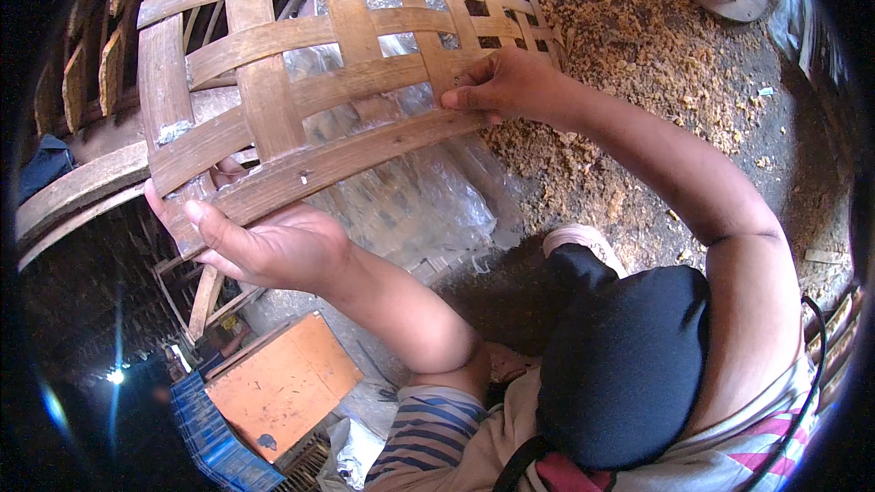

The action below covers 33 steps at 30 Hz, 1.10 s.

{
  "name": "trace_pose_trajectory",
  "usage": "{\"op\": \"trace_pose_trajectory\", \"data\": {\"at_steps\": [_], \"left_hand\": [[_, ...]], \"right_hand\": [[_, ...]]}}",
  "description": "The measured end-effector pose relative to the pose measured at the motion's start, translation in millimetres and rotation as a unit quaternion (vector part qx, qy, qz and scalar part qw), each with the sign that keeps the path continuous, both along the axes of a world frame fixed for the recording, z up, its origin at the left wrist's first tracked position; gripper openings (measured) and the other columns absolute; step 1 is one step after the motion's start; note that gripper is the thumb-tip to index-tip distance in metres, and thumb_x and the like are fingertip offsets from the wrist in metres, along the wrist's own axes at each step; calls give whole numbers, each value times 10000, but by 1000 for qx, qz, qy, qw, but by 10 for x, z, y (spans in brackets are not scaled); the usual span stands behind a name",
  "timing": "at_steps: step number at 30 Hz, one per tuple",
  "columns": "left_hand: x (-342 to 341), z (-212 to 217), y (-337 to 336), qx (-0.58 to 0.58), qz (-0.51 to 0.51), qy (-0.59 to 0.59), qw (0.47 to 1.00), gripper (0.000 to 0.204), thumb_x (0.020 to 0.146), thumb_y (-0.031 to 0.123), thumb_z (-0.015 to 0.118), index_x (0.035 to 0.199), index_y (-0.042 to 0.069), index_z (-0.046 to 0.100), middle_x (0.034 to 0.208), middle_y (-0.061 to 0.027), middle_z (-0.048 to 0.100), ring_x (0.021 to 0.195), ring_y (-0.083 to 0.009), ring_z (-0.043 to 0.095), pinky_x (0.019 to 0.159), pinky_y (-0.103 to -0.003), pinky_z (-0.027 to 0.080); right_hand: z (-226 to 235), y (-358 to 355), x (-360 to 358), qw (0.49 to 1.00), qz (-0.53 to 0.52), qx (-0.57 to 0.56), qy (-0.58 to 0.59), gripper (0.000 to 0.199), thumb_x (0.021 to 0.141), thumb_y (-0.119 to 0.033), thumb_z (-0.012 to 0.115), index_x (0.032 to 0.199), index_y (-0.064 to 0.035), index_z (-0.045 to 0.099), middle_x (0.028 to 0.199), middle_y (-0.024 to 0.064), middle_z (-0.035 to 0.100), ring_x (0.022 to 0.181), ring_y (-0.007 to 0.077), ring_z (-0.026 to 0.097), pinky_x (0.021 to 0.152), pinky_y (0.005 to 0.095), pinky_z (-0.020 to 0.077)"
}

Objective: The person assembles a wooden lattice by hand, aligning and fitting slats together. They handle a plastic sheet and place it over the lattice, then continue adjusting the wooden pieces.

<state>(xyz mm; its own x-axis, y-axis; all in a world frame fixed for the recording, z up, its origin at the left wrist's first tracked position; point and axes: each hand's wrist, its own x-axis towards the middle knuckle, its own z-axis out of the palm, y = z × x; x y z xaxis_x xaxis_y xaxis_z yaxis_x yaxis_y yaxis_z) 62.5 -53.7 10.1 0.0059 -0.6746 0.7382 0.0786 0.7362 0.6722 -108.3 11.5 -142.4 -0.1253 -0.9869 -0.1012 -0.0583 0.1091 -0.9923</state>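
A large open-weave panel of flat bamboo strips (pixel 333 161) is held up in front of me, tilted. At its near left corner, my left hand (pixel 278 241) is closed on the edge strip, thumb on top and fingers underneath. Farther right along the same edge, my right hand (pixel 515 87) pinches the border strip where a cross strip meets it. Whitish residue (pixel 173 132) clings to the weave near the left corner. Through the gaps and below the panel shows a clear plastic sheet (pixel 410 205).
Brown crumbly material (pixel 638 64) covers the ground to the right. A dark object on a pale round base (pixel 734 2) stands at the far right. At lower left are an orange board (pixel 287 387) and a blue ribbed item (pixel 219 437). Wooden slats (pixel 77 77) line the far left.
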Motion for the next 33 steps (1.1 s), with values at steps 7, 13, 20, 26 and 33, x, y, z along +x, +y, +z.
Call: {"op": "trace_pose_trajectory", "data": {"at_steps": [7,13,20,26,33], "left_hand": [[-25,19,32,-1,2,-1,1000,528,991,268,480,1422,-21,385,1343,-225,499,1239,-295,517,1058,-454,431],[-15,2,-4,4,13,-10,1000,519,997,280,472,1417,-14,393,1333,-216,506,1240,-286,511,1065,-445,422],[78,-16,-32,7,28,-47,999,498,1007,297,449,1411,9,404,1345,-206,498,1263,-289,490,1075,-458,410],[11,-31,-25,8,20,-20,1000,497,1004,299,459,1412,21,407,1348,-203,497,1272,-303,483,1082,-473,404],[-39,5,25,-3,19,-18,1000,475,1012,274,444,1411,19,404,1365,-214,482,1270,-317,489,1086,-486,411]], "right_hand": [[-14,-42,-106,994,68,52,-74,212,893,-253,733,885,-41,730,627,-40,573,563,60,502,545,221,374],[-201,-38,-135,995,29,-34,94,161,919,-195,675,943,-39,706,666,13,637,593,94,601,599,276,486],[-372,-64,-574,915,-54,-57,395,243,938,-312,645,1027,-98,717,705,78,671,640,161,658,621,307,513],[-410,16,-648,967,42,82,236,462,907,-458,677,1044,-19,724,722,92,690,649,168,657,634,301,515],[-338,-30,-240,963,146,-14,227,450,939,-358,611,1380,-333,528,902,138,700,770,328,691,743,439,533]]}}
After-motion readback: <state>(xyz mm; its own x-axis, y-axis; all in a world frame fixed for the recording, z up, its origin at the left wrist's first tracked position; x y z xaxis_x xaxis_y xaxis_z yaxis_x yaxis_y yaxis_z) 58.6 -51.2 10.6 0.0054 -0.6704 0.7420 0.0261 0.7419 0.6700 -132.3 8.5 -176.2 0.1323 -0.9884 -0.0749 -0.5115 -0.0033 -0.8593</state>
